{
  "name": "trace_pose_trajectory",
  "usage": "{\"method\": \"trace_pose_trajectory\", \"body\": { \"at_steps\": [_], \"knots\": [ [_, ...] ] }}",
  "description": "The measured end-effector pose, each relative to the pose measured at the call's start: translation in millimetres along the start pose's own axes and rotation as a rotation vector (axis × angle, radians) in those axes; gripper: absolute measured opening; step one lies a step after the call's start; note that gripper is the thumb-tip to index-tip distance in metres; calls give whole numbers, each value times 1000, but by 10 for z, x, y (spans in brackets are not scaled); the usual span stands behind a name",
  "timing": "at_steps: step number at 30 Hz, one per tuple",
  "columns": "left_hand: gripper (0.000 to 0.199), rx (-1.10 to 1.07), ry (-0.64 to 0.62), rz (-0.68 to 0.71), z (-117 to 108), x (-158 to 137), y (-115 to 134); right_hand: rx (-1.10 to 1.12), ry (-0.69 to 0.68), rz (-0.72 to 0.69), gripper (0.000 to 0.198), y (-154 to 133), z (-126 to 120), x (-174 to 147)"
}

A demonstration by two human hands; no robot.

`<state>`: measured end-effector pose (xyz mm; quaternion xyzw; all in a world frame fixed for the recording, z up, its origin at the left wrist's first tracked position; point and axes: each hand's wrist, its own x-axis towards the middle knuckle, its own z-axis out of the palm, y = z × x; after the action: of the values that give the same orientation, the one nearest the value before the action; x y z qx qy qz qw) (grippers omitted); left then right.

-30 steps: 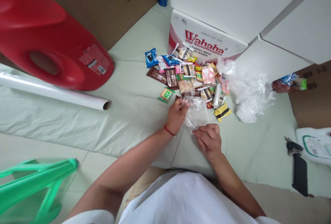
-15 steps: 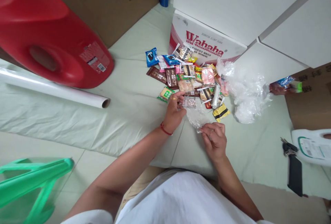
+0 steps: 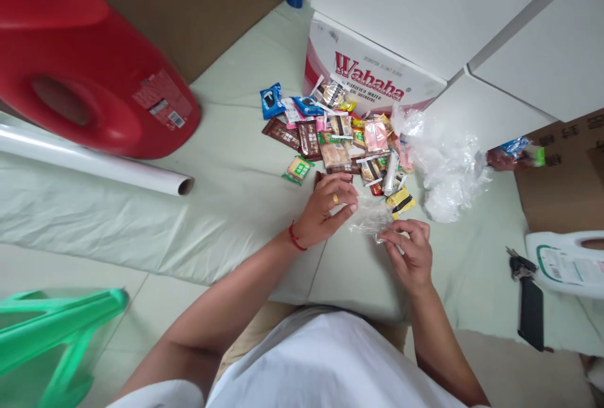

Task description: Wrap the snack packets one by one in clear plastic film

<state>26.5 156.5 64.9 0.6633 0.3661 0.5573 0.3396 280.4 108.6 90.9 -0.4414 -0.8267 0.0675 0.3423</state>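
A thin clear plastic bag (image 3: pixel 370 218) stretches leftwards from my right hand (image 3: pixel 411 248), whose thumb and fingers pinch its near right edge. My left hand (image 3: pixel 327 209) is over the left side of the bag, its fingers apart and slightly bent; I see nothing held in it. A brown snack packet (image 3: pixel 321 179) lies just behind the left fingers, partly hidden by them. Beyond the hands spreads a pile of small wrapped snacks (image 3: pixel 336 153). A green-and-clear packet (image 3: pixel 299 170) lies to the left of it, and a yellow packet (image 3: pixel 401 202) lies at its right front.
Crumpled clear bags (image 3: pixel 448 169) heap up right of the pile. Behind stands a Wahaha water carton (image 3: pixel 372 75). To the left are a red jug (image 3: pixel 117 81) and a white roll (image 3: pixel 94 159). A black phone (image 3: pixel 531 314) and white bottle (image 3: pixel 566 263) lie at right.
My right hand has moved a little right with the clear bag. The left hand has shifted right and its fingers have spread; the brown packet it touched now lies behind it.
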Motion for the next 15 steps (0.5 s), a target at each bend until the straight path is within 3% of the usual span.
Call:
{"method": "trace_pose_trajectory", "body": {
  "at_steps": [10,15],
  "knots": [
    [37,-333,317,-398,-12,0,17,186,-185,93,23,159,-501,-272],
    [41,-487,286,-584,-71,20,-58,200,-233,138,22,319,-674,-512]
  ]
}}
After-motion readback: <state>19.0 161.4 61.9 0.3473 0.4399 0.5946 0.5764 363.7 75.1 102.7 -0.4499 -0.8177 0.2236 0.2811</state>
